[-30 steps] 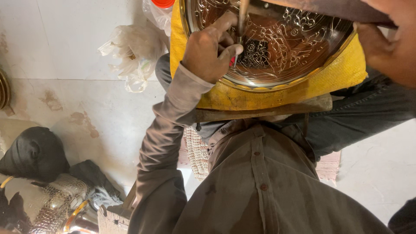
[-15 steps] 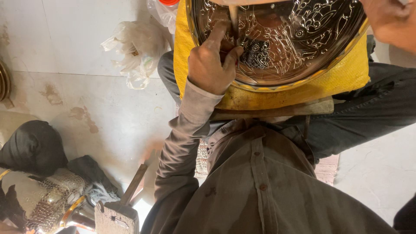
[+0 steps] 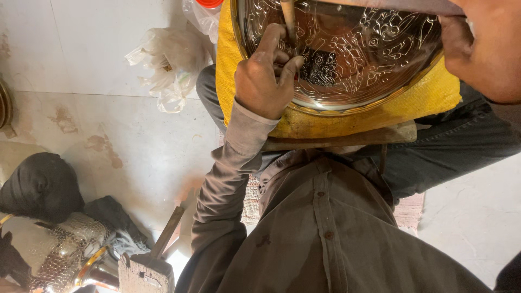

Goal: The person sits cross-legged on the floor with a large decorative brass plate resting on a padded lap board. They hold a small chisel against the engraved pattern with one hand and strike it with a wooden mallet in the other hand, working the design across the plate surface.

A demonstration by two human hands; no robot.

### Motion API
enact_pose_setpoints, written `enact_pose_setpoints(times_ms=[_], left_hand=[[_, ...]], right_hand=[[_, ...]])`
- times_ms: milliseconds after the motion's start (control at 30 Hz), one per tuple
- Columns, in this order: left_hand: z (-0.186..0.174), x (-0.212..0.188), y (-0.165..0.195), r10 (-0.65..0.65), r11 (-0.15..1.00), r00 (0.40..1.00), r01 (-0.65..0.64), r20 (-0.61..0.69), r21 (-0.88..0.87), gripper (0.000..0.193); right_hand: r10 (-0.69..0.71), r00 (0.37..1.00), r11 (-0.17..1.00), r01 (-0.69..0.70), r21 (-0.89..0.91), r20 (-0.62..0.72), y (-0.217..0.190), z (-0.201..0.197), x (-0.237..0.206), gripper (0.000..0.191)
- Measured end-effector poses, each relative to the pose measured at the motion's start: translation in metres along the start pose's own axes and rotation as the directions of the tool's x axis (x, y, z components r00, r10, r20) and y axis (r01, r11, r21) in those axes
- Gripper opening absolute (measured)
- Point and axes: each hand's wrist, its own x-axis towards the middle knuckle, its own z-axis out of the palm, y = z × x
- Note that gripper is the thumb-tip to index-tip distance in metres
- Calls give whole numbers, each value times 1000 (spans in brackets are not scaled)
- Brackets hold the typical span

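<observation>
On my lap, near the top of the head view, I see the engraved metal tray (image 3: pixel 358 59), a round shiny dish with floral lines cut into it, resting on a yellow cushion (image 3: pixel 429 97) that lies over a wooden board (image 3: pixel 347 138). My left hand (image 3: pixel 266 81) sits on the tray's left part, its fingers closed tight around a thin chisel (image 3: pixel 288 19) that stands nearly upright with its tip on the metal. My right hand (image 3: pixel 480 49) is at the tray's right rim, partly cut off by the frame's edge; I cannot tell whether it is clamped on anything or loose. Below the board are my grey shirt (image 3: pixel 325 233) and dark trousers (image 3: pixel 461 146). Further out on the pale tiled floor (image 3: pixel 125 135), a crumpled clear plastic bag (image 3: pixel 168 65) lies near the cushion, a dark cloth bundle (image 3: pixel 40 187) sits at the left, and a wooden mallet (image 3: pixel 149 266) rests at the bottom edge beside a patterned metal vessel (image 3: pixel 65 249).
</observation>
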Motion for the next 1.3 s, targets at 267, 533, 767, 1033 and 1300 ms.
enact_pose_setpoints(times_ms=[267, 533, 767, 1033, 1300], left_hand=[[-5, 2, -4, 80, 995, 995, -76, 66, -62, 41], [-8, 30, -13, 140, 982, 888, -67, 438, -179, 25], [-14, 53, -13, 207, 971, 753, -80, 625, -224, 31], [-22, 62, -13, 496, 858, 640, -257, 586, -445, 33], [-26, 59, -19, 513, 841, 628, -231, 586, -489, 34]], right_hand=[[-11, 998, 995, 17, 94, -64, 11, 10, -19, 22], [-172, 945, 955, 229, 186, -278, 11, 7, -32, 25], [-32, 960, 965, 101, 241, -277, -27, -11, -66, 39], [134, 961, 978, -89, 187, -241, -69, -27, -71, 48], [110, 983, 993, -116, -36, -148, -93, -43, -57, 43]])
